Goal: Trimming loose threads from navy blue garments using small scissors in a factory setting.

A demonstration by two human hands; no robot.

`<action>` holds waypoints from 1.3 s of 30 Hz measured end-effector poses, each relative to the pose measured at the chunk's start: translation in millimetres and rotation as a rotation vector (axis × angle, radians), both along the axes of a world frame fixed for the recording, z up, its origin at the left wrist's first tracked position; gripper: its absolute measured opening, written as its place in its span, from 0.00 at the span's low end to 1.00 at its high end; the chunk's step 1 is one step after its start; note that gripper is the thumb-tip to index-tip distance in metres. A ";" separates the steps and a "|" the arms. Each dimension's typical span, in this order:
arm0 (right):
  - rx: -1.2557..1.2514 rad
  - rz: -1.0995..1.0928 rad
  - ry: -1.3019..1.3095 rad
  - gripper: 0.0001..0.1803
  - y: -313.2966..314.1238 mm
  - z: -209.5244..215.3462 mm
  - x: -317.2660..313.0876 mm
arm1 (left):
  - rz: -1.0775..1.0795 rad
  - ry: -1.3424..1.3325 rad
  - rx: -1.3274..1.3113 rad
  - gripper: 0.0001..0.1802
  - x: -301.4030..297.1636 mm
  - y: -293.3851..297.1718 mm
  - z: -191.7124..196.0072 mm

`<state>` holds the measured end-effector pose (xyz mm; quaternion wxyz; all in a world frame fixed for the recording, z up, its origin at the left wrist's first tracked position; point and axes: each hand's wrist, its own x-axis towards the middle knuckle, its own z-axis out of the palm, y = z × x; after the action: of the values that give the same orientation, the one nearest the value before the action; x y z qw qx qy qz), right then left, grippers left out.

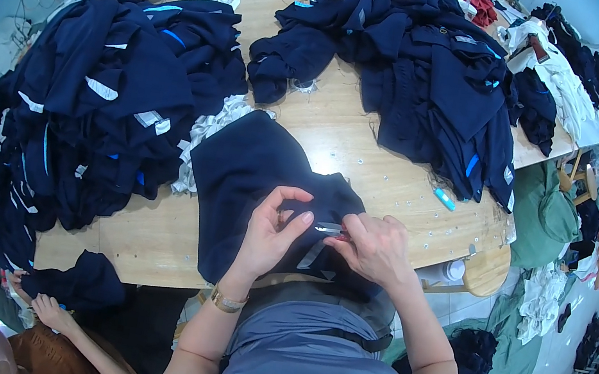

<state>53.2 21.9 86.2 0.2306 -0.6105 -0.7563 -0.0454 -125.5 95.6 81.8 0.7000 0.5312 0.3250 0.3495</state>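
Over the surface's near edge, small snips are gripped by the closed right fingers; the left fingers are held parted, nothing seen between. Below, at that edge, a navy garment is spread: soft, light, likely best pinched at a border.

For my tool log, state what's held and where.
Right hand: small snips, by the handle end. Left hand: any hold on the navy garment unclear.
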 end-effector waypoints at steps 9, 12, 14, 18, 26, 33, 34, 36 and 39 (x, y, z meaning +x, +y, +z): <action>-0.082 0.040 -0.017 0.18 3.9 8.3 3.1 | -0.055 0.007 0.004 0.14 0.3 5.6 4.5; -0.116 0.051 0.017 0.17 3.7 5.8 6.3 | -0.069 0.013 0.001 0.13 -0.8 6.9 0.9; -0.135 -0.012 0.303 0.16 2.6 1.0 7.7 | -0.057 -0.001 -0.017 0.13 1.1 5.8 3.4; -0.267 -0.117 0.640 0.14 0.3 2.1 4.0 | -0.054 -0.002 -0.024 0.13 1.0 6.8 2.1; -0.436 -0.045 1.304 0.09 10.4 -11.2 -2.7 | -0.056 0.063 0.120 0.19 2.2 3.4 -1.7; 0.344 -0.440 0.941 0.05 13.6 -17.3 72.8 | 0.129 0.688 0.756 0.18 -27.5 13.3 -16.5; 0.431 -0.513 1.028 0.04 14.1 -27.1 95.8 | 0.154 0.692 0.723 0.17 -36.7 15.8 -21.7; 0.516 -0.591 1.113 0.05 13.5 -50.6 126.3 | 0.276 0.706 0.675 0.15 -59.4 21.4 -39.8; 0.551 -0.671 1.206 0.04 7.9 -78.8 141.8 | 0.427 0.744 0.400 0.14 -90.9 26.1 -58.2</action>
<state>194.9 29.7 7.5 0.7243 -0.6478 -0.2324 0.0418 -216.4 121.8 23.5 0.3325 0.6661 0.5821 0.3270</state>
